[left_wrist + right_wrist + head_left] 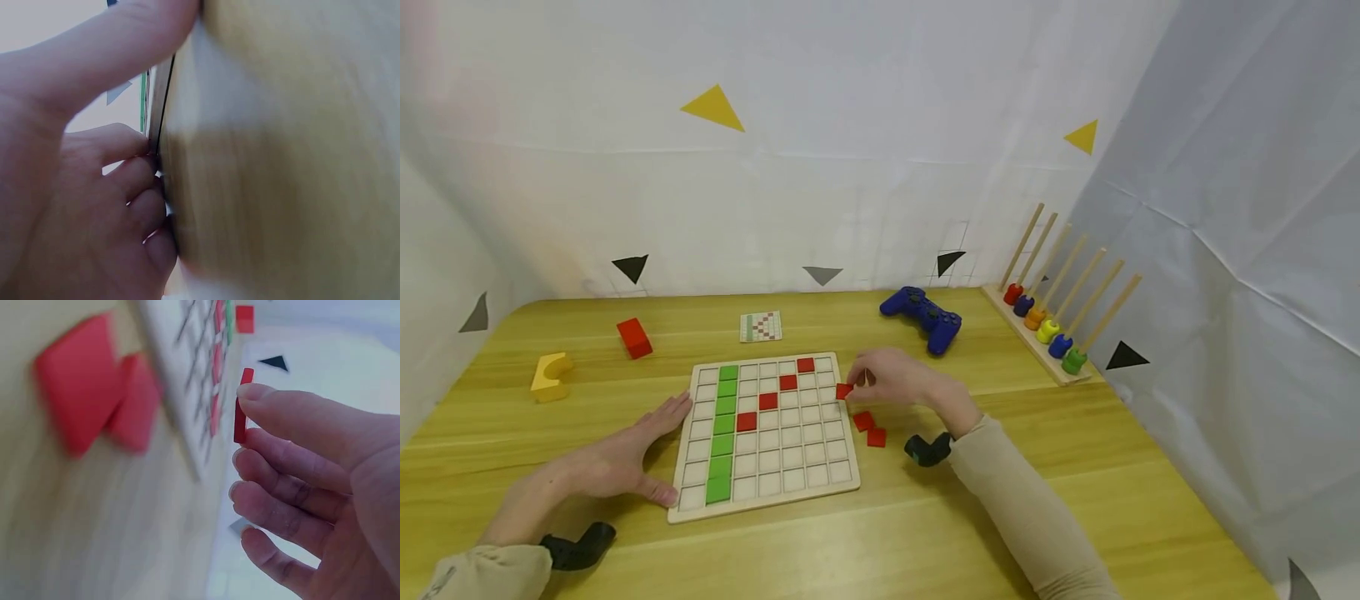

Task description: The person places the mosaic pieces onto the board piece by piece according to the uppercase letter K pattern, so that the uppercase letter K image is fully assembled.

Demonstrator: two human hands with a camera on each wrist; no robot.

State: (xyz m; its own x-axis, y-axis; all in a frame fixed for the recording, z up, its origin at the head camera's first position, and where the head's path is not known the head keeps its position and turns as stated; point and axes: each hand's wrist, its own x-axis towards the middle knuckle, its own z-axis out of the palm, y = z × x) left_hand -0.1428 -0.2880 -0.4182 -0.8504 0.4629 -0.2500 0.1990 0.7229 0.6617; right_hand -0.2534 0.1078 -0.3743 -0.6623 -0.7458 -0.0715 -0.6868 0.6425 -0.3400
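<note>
A wooden grid board (pixel 763 502) lies flat on the table, with a column of green tiles (pixel 722 424) on its left and a diagonal of red tiles (pixel 768 402). My left hand (pixel 613 458) rests at the board's left edge, thumb and fingertips right at the rim, fingers fairly straight. Between thumb and forefinger, my right hand (pixel 895 377) pinches a red square tile (pixel 244 406) at the board's right edge; the right wrist view has it raised off the tabletop. Two loose red tiles (pixel 876 437) lie on the table just below that hand, one overlapping the other.
Behind the board lies a small pattern card (pixel 761 327). A blue game controller (pixel 921 318) and a peg rack with coloured beads (pixel 1037 321) stand at the right. On the left are a red block (pixel 635 338) and a yellow arch block (pixel 551 377).
</note>
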